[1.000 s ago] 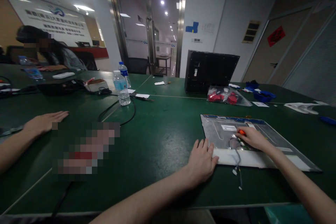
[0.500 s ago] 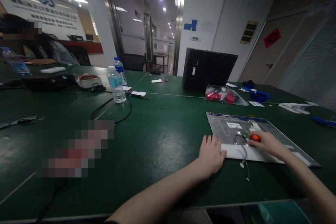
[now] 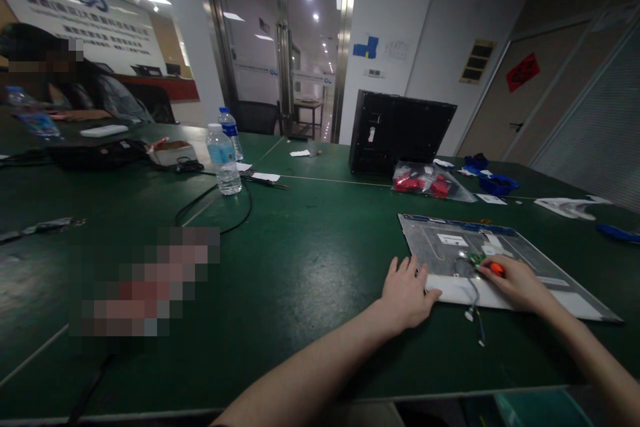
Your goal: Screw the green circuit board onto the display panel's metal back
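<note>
A flat grey display panel (image 3: 430, 250) lies back side up on the table, with a white strip (image 3: 447, 288) along its near edge. My left hand (image 3: 407, 297) rests at the panel's near left corner, fingers spread and holding nothing. My right hand (image 3: 517, 283) is closed around what looks like an orange-handled screwdriver (image 3: 497, 269); its tip is hidden. Beneath those fingers sits a small green circuit board (image 3: 477, 258), partly covered. Thin grey wires (image 3: 473, 293) run from beside the board over the near edge, their white connectors (image 3: 469, 315) lying on the tabletop.
Behind the panel stand a black monitor housing (image 3: 400, 133) and a clear bag (image 3: 433, 183) with red items. Blue parts (image 3: 499, 183) lie farther right. Water bottles (image 3: 223, 160), a black cable (image 3: 250, 213) and a small box (image 3: 173, 153) are left. Another person (image 3: 95, 90) sits far left.
The view has shifted slightly, so most things appear a little farther right. Both hands keep nearly the same places at the panel, and the right one still grips the orange-handled screwdriver.
</note>
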{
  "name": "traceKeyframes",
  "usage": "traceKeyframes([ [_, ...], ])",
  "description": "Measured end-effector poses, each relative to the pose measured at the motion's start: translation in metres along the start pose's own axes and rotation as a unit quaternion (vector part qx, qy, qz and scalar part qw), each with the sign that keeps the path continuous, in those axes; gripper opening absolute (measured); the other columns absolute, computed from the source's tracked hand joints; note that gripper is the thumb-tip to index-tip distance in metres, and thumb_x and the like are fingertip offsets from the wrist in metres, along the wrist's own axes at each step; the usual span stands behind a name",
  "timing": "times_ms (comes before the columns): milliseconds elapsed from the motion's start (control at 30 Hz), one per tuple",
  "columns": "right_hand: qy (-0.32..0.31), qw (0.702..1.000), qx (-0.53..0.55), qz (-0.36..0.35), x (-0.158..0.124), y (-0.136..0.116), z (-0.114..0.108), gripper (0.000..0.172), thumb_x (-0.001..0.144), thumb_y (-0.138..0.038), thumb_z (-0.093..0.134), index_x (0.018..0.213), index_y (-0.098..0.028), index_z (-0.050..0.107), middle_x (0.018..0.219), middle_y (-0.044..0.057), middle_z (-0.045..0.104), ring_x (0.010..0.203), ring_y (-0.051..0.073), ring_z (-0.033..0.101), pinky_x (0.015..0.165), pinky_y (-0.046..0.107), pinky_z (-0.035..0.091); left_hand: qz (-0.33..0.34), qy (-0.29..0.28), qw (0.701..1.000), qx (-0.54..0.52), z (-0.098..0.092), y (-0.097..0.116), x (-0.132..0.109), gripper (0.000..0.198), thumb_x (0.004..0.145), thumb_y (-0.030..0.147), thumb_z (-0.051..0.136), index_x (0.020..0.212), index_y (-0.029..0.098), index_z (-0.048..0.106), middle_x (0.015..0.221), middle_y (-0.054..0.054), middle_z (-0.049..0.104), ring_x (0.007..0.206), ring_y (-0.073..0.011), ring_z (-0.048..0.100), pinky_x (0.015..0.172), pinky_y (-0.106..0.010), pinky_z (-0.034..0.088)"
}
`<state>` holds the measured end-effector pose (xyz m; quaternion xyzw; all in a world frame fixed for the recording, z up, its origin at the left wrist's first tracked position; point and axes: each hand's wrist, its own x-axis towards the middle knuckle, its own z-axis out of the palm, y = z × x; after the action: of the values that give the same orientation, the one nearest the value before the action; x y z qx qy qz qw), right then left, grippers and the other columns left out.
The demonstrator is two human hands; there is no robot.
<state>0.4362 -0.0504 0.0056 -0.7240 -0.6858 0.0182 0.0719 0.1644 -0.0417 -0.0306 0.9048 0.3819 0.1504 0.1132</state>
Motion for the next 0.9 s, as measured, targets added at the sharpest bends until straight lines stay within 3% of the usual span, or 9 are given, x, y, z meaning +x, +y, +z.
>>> traceKeyframes([
  [133, 0.029, 0.997, -0.056, 0.036, 0.019, -0.021, 0.000, 0.028, 0.089, -0.030, 0.047, 0.095, -0.018, 0.072, 0.101, 0.011, 0.075, 0.091, 0.026, 0.069, 0.076, 0.033, 0.050, 0.040, -0.022, 0.998, -0.031, -0.002, -0.004, 0.004, 0.064, 0.098, 0.055, 0.034, 0.145, 0.012, 0.040, 0.151, -0.017, 0.042, 0.140, -0.0322, 0.037, 0.117, -0.055, 0.023],
  [333, 0.032, 0.993, -0.093, 0.064, 0.043, -0.039, 0.007, 0.032, 0.092, -0.030, 0.044, 0.092, -0.015, 0.072, 0.093, 0.015, 0.075, 0.091, 0.029, 0.069, 0.070, 0.031, 0.046, 0.117, -0.050, 0.991, -0.052, -0.003, -0.009, 0.007, 0.067, 0.095, 0.055, 0.044, 0.147, 0.014, 0.032, 0.153, -0.014, 0.040, 0.142, -0.0317, 0.035, 0.117, -0.057, 0.021],
  [500, 0.003, 0.994, -0.100, 0.049, 0.020, -0.072, 0.012, 0.044, 0.094, -0.046, 0.041, 0.078, -0.019, 0.071, 0.080, 0.012, 0.075, 0.078, 0.027, 0.071, 0.064, 0.031, 0.045, 0.127, -0.050, 0.990, -0.026, 0.000, -0.009, 0.007, 0.057, 0.098, 0.051, 0.039, 0.144, 0.017, 0.042, 0.154, -0.011, 0.040, 0.144, -0.0319, 0.030, 0.116, -0.059, 0.021],
  [667, -0.007, 0.989, -0.123, 0.080, -0.003, -0.100, 0.018, 0.053, 0.091, -0.055, 0.041, 0.081, -0.014, 0.073, 0.083, 0.020, 0.074, 0.078, 0.033, 0.072, 0.062, 0.036, 0.049, 0.113, -0.037, 0.993, 0.005, 0.003, -0.006, 0.004, 0.057, 0.100, 0.052, 0.035, 0.141, 0.015, 0.047, 0.150, -0.016, 0.044, 0.141, -0.0331, 0.035, 0.115, -0.060, 0.023],
  [767, -0.003, 0.986, -0.135, 0.102, 0.000, -0.099, 0.017, 0.051, 0.092, -0.050, 0.042, 0.082, -0.011, 0.074, 0.085, 0.022, 0.074, 0.080, 0.035, 0.073, 0.064, 0.039, 0.051, 0.101, -0.011, 0.995, 0.020, 0.002, -0.005, -0.003, 0.055, 0.098, 0.051, 0.039, 0.135, 0.012, 0.052, 0.143, -0.018, 0.050, 0.138, -0.0320, 0.039, 0.116, -0.056, 0.025],
  [900, 0.018, 0.979, -0.144, 0.143, 0.012, -0.072, 0.016, 0.042, 0.090, -0.037, 0.046, 0.081, -0.009, 0.075, 0.083, 0.024, 0.074, 0.078, 0.035, 0.074, 0.063, 0.039, 0.053, 0.106, 0.001, 0.994, 0.023, -0.004, -0.006, -0.013, 0.048, 0.097, 0.046, 0.044, 0.128, 0.012, 0.058, 0.133, -0.016, 0.057, 0.131, -0.0296, 0.046, 0.116, -0.053, 0.026],
])
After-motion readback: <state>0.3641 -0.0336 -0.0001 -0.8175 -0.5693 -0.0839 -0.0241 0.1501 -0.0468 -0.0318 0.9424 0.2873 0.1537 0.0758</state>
